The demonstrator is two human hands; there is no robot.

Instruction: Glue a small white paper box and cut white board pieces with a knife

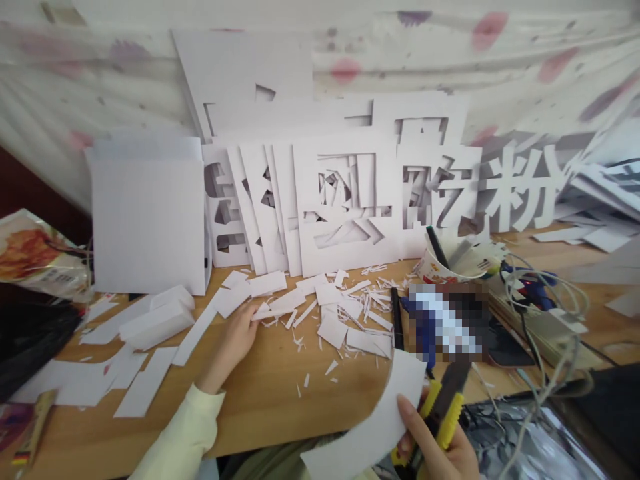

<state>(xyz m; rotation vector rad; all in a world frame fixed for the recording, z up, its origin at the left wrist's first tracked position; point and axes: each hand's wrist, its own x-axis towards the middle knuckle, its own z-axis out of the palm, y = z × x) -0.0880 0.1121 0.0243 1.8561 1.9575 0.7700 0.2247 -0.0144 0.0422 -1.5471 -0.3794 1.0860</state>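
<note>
My left hand [235,337] reaches forward over the wooden table [260,400], its fingers pinched on a thin white foam strip [273,310] among many white offcuts [345,320]. My right hand [440,447] is at the lower right, closed around a yellow and black utility knife [447,407] and a curved white sheet piece [380,420]. Behind the offcuts, several white boards with cut-out characters [345,200] lean against the wall. A plain white board [147,220] stands to their left.
A paper cup with pens [450,263] stands at the right, near a blue glue gun [530,283] and tangled cables [555,313]. A snack bag [35,257] and black bag [25,340] lie at the left edge. White cut-out characters [520,190] stand at the back right.
</note>
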